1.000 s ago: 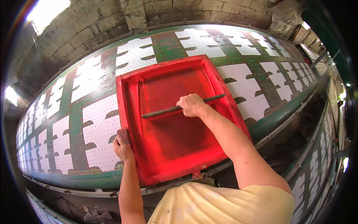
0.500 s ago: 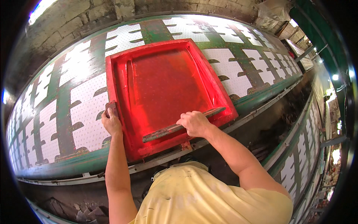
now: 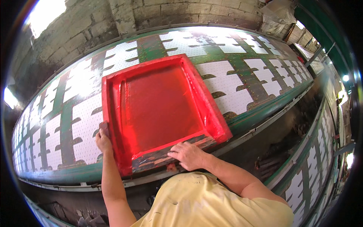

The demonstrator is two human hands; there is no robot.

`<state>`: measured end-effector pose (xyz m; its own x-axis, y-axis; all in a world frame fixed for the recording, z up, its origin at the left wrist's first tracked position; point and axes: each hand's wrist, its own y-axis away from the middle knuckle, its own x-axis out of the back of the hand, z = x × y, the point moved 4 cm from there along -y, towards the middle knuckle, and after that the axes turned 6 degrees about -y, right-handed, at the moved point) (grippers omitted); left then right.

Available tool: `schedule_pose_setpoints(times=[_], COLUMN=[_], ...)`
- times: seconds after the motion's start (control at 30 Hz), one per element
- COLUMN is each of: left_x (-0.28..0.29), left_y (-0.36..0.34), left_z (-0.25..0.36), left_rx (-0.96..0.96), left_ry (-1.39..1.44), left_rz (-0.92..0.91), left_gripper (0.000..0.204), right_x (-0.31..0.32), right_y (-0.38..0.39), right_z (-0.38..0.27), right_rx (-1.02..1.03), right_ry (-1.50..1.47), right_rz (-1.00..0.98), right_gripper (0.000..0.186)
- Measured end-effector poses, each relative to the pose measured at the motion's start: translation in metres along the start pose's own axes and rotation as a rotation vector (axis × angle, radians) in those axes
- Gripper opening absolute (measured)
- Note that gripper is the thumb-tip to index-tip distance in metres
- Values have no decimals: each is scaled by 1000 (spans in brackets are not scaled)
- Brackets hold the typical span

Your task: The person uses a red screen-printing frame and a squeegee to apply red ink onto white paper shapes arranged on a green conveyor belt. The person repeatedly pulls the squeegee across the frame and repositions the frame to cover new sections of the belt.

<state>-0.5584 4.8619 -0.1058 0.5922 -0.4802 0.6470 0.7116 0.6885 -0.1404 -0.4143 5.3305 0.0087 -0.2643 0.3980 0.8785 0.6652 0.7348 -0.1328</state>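
A screen-printing frame (image 3: 108,99), coated in wet red ink, lies on the long table over white patterned pieces. My left hand (image 3: 103,142) is closed around a small dark reddish block (image 3: 104,128) on the frame's left side. At the near end of the frame rests a wide squeegee (image 3: 152,161), its stained wooden face tilted up toward me. My right hand (image 3: 187,155) grips the squeegee near its middle, fingers bent over it. The red mesh (image 3: 162,102) carries a smooth film of ink, with thicker streaks along its left and right sides.
White dotted pieces (image 3: 223,89) with dark curved notches lie in rows along the green table (image 3: 75,130). A metal rail (image 3: 249,132) runs along its near edge. A second table with similar pieces (image 3: 295,189) stands at the right. Behind is a block wall (image 3: 170,13).
The squeegee has come closer to me, to the frame's near end, and its broad face has tipped up. My right hand moved with it; my left hand stays at the frame's side.
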Motion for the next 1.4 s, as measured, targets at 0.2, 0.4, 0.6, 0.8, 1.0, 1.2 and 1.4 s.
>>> schedule_pose_setpoints(times=[0.2,0.4,0.6,0.8,1.0,1.2,1.4], left_x=[-5,-1,-3,2,-1,2,1], left_y=[-16,-16,-6,7,9,1,11], left_z=[-20,-21,3,24,9,7,48], left_rx=[36,198,248,289,264,317,433], left_ry=[-6,-87,184,330,380,440,778], left_rz=[11,15,-47,-121,-148,-212,-287], left_gripper=[60,69,64,57,61,57,50], right_x=[65,92,72,68,74,103,132], right_y=[66,106,104,97,89,84,95], right_z=[96,195,247,263,265,243,251], right_rx=[-222,-615,-927,-1047,-969,-951,-956], right_ry=[-128,-11,-167,-104,-86,-107,-101], right_rz=[325,458,399,309,348,433,496], right_gripper=[49,67,78,79,56,49,51])
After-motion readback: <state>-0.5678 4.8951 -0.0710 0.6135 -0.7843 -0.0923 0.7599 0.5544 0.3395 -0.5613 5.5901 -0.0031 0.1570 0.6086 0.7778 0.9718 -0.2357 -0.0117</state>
